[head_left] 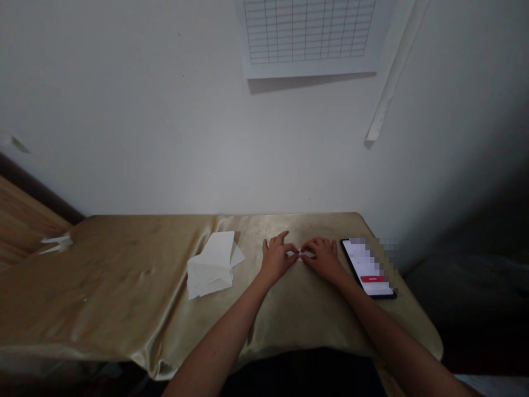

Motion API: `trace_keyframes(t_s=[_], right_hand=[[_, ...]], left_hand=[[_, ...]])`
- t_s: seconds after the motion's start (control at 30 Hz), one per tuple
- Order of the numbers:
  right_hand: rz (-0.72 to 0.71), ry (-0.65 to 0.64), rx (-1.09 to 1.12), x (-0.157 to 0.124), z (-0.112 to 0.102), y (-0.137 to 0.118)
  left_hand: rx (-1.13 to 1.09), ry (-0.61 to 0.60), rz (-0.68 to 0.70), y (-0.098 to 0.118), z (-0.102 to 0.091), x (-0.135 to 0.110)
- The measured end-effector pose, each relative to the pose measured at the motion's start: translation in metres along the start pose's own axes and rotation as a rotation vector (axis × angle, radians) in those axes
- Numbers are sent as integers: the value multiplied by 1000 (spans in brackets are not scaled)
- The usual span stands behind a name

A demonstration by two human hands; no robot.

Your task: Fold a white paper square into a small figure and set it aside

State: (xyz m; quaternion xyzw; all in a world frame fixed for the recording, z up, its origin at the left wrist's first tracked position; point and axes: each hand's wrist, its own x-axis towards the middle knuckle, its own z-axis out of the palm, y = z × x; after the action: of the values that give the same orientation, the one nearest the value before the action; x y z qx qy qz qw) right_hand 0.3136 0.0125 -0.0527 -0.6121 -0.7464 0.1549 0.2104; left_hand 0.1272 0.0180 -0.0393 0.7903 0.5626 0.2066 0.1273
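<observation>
Both my hands rest on a table covered with a shiny gold cloth (124,275). My left hand (276,257) and my right hand (324,257) meet fingertip to fingertip over a small white piece of paper (299,254), pinching or pressing it between them. Most of that piece is hidden under my fingers. A stack of white paper sheets (212,264) lies to the left of my left hand, apart from it.
A phone (367,268) with a lit screen lies just right of my right hand, near the table's right edge. A small white scrap (58,242) sits at the far left. A wall with a grid chart (308,33) stands behind the table.
</observation>
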Motion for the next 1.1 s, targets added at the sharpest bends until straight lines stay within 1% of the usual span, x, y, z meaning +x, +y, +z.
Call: trace_keyframes(t_s=[0.3,0.7,0.83,0.93,1.1], right_hand=[[-4,-88,20,2,-7,2],[-29,-141,14,4,-9,9],[-48,-161,29,4,-10,13],[-57,-153,32,2,-10,13],[-45,-76,45,-3,-10,7]], left_hand=[[3,-50,-7,-3,-2,0],[16,-113,15,-24,2,4],[26,-115,27,-27,2,3],[29,-111,20,-25,1,2],[15,-83,-20,-16,-3,0]])
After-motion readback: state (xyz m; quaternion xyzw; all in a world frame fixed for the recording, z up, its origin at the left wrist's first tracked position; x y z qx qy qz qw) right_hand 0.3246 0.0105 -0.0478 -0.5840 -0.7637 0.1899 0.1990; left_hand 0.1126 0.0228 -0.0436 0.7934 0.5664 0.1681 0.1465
